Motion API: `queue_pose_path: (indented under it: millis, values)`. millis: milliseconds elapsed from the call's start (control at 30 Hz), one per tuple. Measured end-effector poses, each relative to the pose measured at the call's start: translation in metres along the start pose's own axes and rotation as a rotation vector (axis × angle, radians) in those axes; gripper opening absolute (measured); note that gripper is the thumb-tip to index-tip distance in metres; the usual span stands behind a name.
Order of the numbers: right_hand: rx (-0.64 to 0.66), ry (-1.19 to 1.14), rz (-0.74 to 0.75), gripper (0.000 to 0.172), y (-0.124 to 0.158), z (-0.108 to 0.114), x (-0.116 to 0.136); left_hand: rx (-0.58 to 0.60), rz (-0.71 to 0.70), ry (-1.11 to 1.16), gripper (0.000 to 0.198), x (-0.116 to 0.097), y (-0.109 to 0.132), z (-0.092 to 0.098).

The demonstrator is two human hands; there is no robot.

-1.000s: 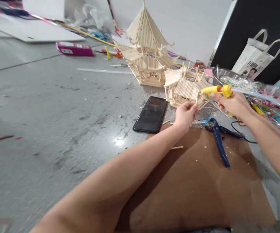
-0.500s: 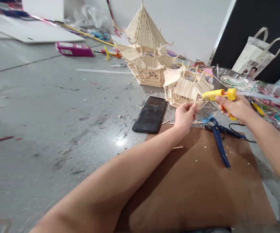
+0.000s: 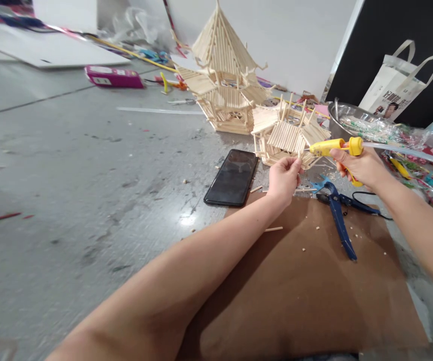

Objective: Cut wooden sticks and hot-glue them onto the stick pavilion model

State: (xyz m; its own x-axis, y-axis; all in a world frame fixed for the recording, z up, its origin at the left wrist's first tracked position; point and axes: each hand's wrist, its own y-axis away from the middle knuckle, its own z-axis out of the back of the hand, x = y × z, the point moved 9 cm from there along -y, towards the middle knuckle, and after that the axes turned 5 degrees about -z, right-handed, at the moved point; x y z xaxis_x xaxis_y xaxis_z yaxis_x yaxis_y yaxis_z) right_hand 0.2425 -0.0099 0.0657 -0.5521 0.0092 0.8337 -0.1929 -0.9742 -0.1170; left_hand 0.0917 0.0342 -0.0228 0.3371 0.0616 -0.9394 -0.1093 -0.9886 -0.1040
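My right hand (image 3: 359, 168) is closed around the handle of a yellow hot glue gun (image 3: 327, 147), with a long clear glue stick (image 3: 404, 151) trailing from its back. The gun's nozzle points left, close to the fingertips of my left hand (image 3: 284, 176). Between thumb and forefinger that hand pinches a small wooden stick (image 3: 299, 152), held upright in front of a low pavilion model (image 3: 286, 136) made of pale sticks. Whether the stick touches the model I cannot tell. Behind it to the left stands a taller stick pagoda (image 3: 226, 95) with a pointed roof.
A black phone (image 3: 231, 178) lies left of my left hand. Blue-handled pliers (image 3: 337, 215) rest on a brown board (image 3: 314, 296) among wood scraps. Farther off are a metal bowl (image 3: 333, 113), a white tote bag (image 3: 397, 85) and a purple power strip (image 3: 115, 77).
The glue gun and my right hand have shifted very slightly left. My left hand keeps its pinch on the stick in almost the same place.
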Motion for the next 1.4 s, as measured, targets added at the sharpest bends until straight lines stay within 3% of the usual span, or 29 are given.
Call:
queue_pose_path:
  millis: [467,633,833,1067,1400]
  values:
    - [-0.065,-0.034,0.026,0.036,-0.007,0.005,-0.004,0.053,0.001,0.030,0.016,0.003,-0.001,-0.004]
    - [-0.170,-0.188,0.009,0.034,0.005,0.027,-0.007,0.144,0.062,0.091,0.015,0.005,0.001,-0.013]
    - [-0.266,-0.320,-0.031,0.033,0.028,0.055,-0.044,0.240,0.230,0.211,0.022,0.013,-0.002,-0.020]
    - [-0.246,-0.385,-0.083,0.035,0.043,0.051,-0.071,0.245,0.310,0.296,0.021,0.015,-0.011,-0.024]
    - [-0.176,-0.425,-0.104,0.037,0.048,0.041,-0.079,0.230,0.398,0.324,0.025,0.019,-0.011,-0.026]
